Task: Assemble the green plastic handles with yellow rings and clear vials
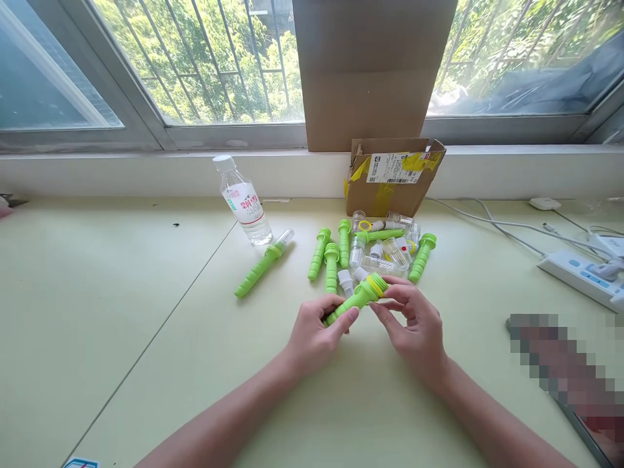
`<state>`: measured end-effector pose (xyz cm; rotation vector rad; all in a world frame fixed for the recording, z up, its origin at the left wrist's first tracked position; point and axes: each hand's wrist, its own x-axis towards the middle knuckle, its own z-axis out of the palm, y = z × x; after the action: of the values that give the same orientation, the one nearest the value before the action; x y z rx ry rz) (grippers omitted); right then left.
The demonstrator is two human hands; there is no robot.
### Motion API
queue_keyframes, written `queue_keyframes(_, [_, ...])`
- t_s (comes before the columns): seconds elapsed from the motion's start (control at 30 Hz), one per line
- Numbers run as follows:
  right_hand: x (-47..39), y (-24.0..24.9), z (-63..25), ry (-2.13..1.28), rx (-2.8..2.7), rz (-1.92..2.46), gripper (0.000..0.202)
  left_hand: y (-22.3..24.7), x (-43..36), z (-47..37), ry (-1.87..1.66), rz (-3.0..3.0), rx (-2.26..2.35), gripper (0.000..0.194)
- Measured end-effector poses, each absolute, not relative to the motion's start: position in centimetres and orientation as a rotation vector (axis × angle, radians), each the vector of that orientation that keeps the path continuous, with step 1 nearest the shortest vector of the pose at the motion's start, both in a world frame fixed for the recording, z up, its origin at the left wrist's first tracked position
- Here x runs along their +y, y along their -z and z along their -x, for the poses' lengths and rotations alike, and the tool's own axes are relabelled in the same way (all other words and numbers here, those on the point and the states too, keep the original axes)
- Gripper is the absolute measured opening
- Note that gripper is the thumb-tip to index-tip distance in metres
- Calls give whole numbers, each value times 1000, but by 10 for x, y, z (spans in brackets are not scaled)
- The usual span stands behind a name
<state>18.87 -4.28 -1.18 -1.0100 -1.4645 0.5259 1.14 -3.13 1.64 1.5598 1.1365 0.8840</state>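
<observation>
Tube of ridged green plastic (359, 297), held over the pale yellow-green table (146, 273).
Left hand (316, 329) clasps its lower end, hiding the tip; right hand (414, 323) pinches the yellow ring (376, 286) at its mouth. I can't read the print on the clear plastic bottle (247, 209) or brown cardboard box (403, 195).

Bottle (246, 209): clear, white-capped, standing over there left of centre.
Box (358, 205): brown cardboard, yellow tape (384, 196), white label (387, 168).
Board (368, 78): tall, brown, upright before the window (49, 71).
Outside: leafy green trees (209, 97) behind bars.
Power strip (572, 272): white, off to my right, near trailing cables (507, 224).
</observation>
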Motion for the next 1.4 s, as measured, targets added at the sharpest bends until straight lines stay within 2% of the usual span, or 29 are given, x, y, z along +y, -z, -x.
queue_keyframes(0.13, [-42, 12, -189, -573, -1480, 992, 22, -17, -31, -11, -842, -1495, 1141, 34])
queue_keyframes(0.67, [-40, 12, -188, -537, -1471, 1059, 13, -16, -27, -8, -763, -1437, 1083, 37])
queue_keyframes(1.0, [-42, 11, -188, -550, -1535, 967, 30, -15, -23, -4, -704, -1387, 978, 41])
queue_keyframes(1.4, [-41, 12, -190, -406, -1572, 982, 22, -16, -22, -3, -617, -1398, 895, 42])
